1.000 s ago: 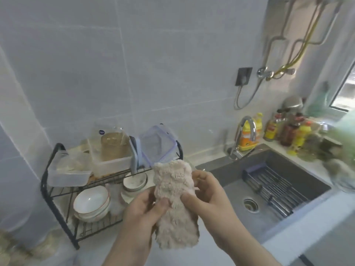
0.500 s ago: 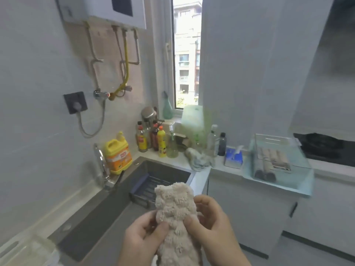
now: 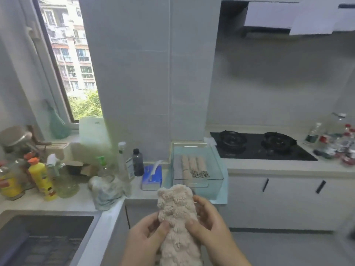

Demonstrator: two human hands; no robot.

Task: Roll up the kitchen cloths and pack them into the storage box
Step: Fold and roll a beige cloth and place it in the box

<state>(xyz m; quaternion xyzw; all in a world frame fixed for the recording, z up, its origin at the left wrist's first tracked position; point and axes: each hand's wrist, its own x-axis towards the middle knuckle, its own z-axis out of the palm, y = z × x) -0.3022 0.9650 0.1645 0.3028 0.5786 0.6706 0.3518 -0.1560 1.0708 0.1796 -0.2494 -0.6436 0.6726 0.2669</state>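
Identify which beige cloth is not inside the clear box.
The fluffy cloth held between the left hand and right hand; the three rolled cloths lie inside the box.

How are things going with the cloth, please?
Left grip and right grip both hold the cloth. Box ahead on the counter, three rolls inside. Nothing between cloth and box.

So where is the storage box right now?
In the head view, the clear storage box sits on the counter right of centre, between the blue tissue box on its left and the black hob on its right, with rolled cloths inside.
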